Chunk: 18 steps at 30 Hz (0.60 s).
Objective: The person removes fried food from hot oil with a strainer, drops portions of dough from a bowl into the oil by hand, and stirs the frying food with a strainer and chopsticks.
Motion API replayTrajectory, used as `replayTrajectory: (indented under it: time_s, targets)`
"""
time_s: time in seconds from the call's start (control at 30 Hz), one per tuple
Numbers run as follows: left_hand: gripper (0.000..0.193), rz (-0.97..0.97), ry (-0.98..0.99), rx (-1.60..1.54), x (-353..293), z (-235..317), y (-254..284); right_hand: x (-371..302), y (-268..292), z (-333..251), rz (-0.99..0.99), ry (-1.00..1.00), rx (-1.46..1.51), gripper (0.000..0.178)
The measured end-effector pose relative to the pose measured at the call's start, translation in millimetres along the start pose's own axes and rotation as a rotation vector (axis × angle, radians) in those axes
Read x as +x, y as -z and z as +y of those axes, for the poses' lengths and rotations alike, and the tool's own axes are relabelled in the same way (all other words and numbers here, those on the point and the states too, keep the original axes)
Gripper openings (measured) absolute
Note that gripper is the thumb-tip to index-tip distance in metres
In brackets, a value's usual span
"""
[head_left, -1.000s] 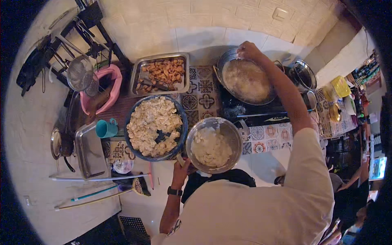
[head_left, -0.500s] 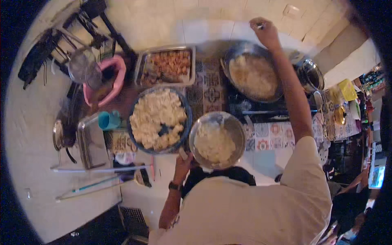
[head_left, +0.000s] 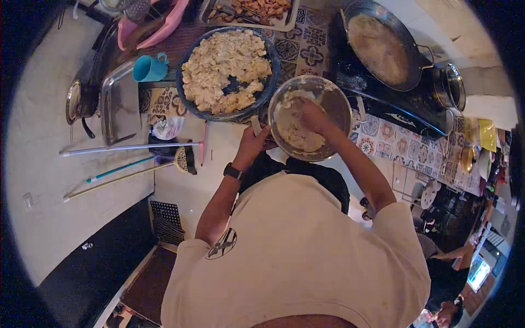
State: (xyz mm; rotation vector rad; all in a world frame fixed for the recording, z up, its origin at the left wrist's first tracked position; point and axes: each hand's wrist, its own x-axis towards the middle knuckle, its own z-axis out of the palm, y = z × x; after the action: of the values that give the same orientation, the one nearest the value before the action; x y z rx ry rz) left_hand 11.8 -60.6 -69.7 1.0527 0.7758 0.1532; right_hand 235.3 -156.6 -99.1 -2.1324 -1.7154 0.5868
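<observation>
My right hand point(head_left: 309, 116) reaches down into a metal bowl point(head_left: 344, 97) that holds a pale, batter-coated mixture point(head_left: 295, 136). Its fingertips are hidden in the mixture. Beside the bowl's left rim, my left hand point(head_left: 254, 143) is closed around a pale flat handle point(head_left: 256, 126); the tool's other end cannot be made out. Left of the bowl, a wide dark-blue basin point(head_left: 188, 104) is heaped with battered pieces point(head_left: 224, 60), with a gap near its middle. At the back right, a large black wok point(head_left: 418, 46) holds foaming, light-brown oil point(head_left: 377, 49) on a black stove point(head_left: 377, 93).
A metal tray point(head_left: 284, 23) of browned pieces and tongs sits at the back. To the left are a teal mug point(head_left: 150, 68), a pink basin point(head_left: 164, 30) and a rectangular metal pan point(head_left: 120, 115). Brooms point(head_left: 131, 149) lie lower left. Another person's hand point(head_left: 447, 314) appears at lower right.
My right hand has come back from over the wok and down into the metal bowl. The left hand keeps its hold on the handle. The view has tilted, shifting the counter upward.
</observation>
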Motion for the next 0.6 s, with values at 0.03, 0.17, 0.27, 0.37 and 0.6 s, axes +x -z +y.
replayTrajectory:
  time_s: [0.03, 0.17, 0.27, 0.37, 0.6]
  targets:
    - [0.028, -0.017, 0.009, -0.022, -1.6, 1.5, -1.8, 0.7, -2.3, 0.7, 0.002, 0.005, -0.003, 0.042]
    - [0.026, 0.031, -0.045, 0.076, 2.2, -5.6, 0.8, 9.6, -13.9, -8.4, 0.133, -0.133, -0.005, 0.036]
    - [0.027, 0.066, 0.034, -0.013, -13.4, 20.1, -10.5, 23.4, 2.8, -38.6, -0.301, -0.29, -0.053, 0.028]
    - [0.028, 0.02, -0.021, 0.03, -1.8, 7.3, -9.9, 21.3, -24.1, -8.0, -0.037, -0.121, -0.228, 0.021]
    - [0.025, 0.043, 0.027, -0.022, -11.4, 16.9, -18.4, -16.9, 70.7, -4.2, 0.307, 0.011, 0.31, 0.014]
